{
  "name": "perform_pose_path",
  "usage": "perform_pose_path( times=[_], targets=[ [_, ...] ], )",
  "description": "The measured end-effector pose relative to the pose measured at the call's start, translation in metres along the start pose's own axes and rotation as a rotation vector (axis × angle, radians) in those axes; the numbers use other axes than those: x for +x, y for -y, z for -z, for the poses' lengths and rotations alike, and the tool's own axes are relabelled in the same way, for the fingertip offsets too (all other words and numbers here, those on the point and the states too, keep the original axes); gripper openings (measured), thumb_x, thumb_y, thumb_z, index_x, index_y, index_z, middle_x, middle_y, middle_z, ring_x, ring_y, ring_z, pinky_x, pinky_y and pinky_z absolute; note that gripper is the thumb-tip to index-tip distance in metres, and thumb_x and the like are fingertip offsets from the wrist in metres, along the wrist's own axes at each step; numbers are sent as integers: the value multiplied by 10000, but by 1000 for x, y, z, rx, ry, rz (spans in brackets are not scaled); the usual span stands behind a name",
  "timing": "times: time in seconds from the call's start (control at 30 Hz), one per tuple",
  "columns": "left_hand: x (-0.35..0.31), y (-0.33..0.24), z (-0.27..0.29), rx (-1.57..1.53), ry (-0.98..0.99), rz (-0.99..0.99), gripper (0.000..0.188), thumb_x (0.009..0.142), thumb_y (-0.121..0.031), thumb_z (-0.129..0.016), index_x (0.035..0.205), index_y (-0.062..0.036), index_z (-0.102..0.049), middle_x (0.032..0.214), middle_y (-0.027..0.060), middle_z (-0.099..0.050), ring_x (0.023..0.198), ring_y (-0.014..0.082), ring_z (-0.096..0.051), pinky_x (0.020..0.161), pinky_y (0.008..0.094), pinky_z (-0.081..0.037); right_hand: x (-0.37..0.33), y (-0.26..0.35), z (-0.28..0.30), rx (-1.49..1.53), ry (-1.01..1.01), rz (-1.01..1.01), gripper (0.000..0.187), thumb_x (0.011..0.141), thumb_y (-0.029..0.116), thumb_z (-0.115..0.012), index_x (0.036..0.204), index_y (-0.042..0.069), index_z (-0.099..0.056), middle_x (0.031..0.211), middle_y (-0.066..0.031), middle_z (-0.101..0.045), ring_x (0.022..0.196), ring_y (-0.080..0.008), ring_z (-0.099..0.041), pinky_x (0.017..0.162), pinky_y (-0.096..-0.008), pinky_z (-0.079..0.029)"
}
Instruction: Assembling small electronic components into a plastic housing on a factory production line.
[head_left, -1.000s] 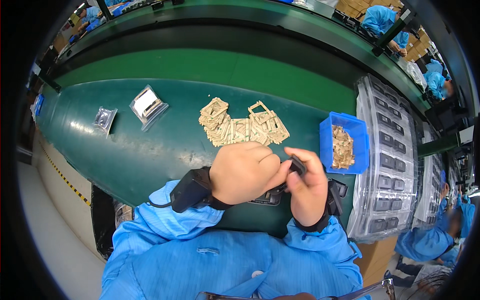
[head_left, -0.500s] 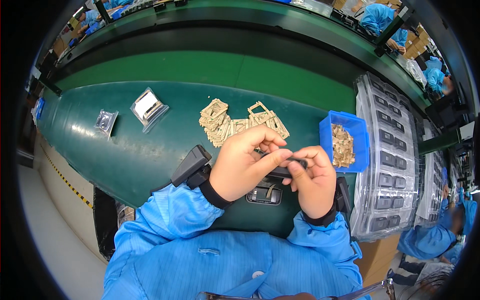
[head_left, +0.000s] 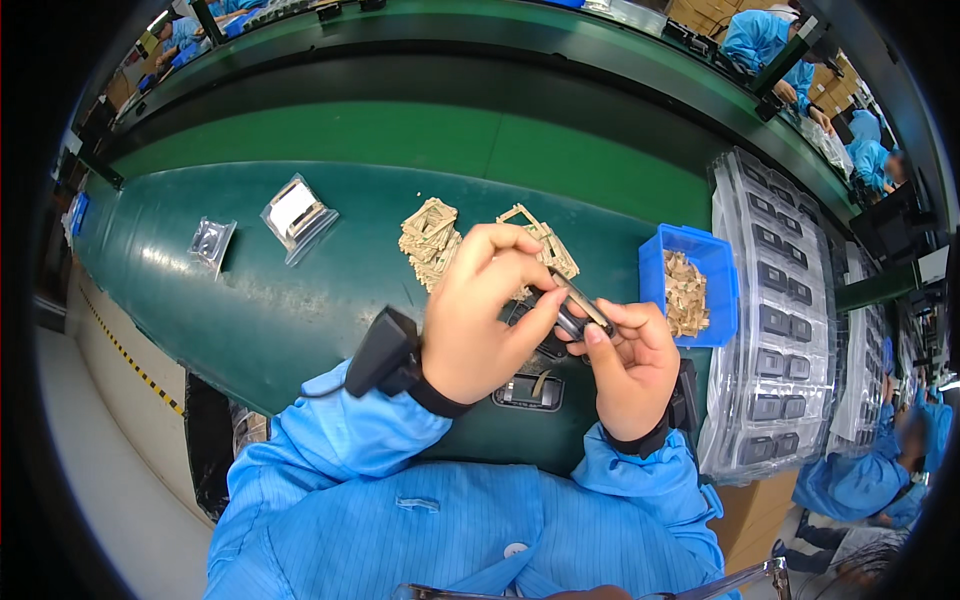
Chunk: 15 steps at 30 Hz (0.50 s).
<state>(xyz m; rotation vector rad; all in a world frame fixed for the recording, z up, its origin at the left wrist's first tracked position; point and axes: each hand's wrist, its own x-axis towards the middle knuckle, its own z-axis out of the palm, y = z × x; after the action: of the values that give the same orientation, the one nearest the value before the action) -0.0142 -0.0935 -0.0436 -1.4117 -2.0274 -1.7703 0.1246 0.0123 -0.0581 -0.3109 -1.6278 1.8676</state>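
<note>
Between both hands is a small dark plastic housing [head_left: 573,322], tilted, with a tan strip along its upper edge. My left hand [head_left: 478,325] pinches its upper left end between thumb and fingers. My right hand [head_left: 637,372] grips the lower right end, thumb on top. Part of the piece is hidden by the fingers. Beneath the hands another black part [head_left: 549,346] lies on the table, partly covered. A black rectangular frame [head_left: 528,393] with a curled tan strip in it rests nearer me. Beyond my left hand are piles of thin tan rectangular frames [head_left: 430,240].
A blue bin [head_left: 690,236] of tan scraps [head_left: 685,295] stands to the right. Beside it are clear trays [head_left: 775,345] of dark housings. Two clear bags [head_left: 298,218] of parts lie at the left on the green table [head_left: 150,280]. Co-workers sit beyond the bench and at right.
The housing has turned between my hands, so its tan-edged side now shows. My left hand has rotated and lifted slightly, its wrist device turning with it.
</note>
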Motion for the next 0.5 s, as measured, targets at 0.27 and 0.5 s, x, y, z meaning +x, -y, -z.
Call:
perform_pose_path(
  times=[0.27, 0.5],
  targets=[
    [2, -1, 2, 185, 77, -356, 246, 672, -36, -792, 902, -68, -708, 1060, 72, -651, 940, 287, -619, 804, 408, -500, -2, -8, 2, 9, 127, 50, 438, 882, -177, -560, 1299, -74, -473, 1197, -184, -614, 1162, -227, -617, 956, -299, -523],
    [1, -4, 5, 242, 146, -435, 249, 673, -11, -771, 911, -46, -702, 1050, 82, -665, 876, 264, -636, 704, 348, -531, -3, -12, 5, -205, 84, 117, 403, 855, -177, -598, 1240, -72, -541, 1196, -207, -636, 1066, -214, -655, 879, -301, -547]
  ],
)
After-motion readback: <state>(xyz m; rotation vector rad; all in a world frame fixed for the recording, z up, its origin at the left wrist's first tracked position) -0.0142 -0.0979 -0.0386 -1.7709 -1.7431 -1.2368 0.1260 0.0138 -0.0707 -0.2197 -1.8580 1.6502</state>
